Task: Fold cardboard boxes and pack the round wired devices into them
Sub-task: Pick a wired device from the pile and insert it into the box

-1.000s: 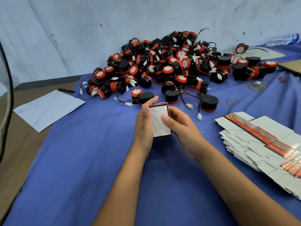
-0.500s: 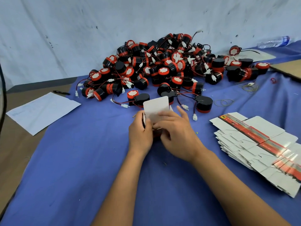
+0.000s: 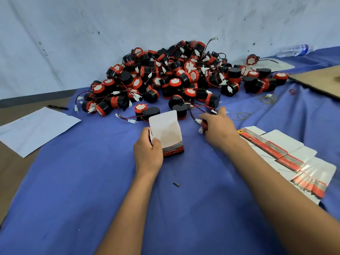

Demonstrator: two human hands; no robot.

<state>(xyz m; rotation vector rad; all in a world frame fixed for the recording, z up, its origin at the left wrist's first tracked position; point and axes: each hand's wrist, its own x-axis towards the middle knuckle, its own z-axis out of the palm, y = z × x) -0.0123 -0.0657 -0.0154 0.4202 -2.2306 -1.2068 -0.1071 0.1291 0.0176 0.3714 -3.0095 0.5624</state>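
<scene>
While the left hand (image 3: 148, 153) grips the open-topped box (image 3: 166, 134), a round device (image 3: 204, 126) sits right of it, clasped by the right hand (image 3: 218, 128).

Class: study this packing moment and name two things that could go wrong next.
The wires trailing from the device in the right hand may snag neighbouring devices in the pile. The open box is steadied only by the left hand, so it could tip or crush during insertion.
</scene>
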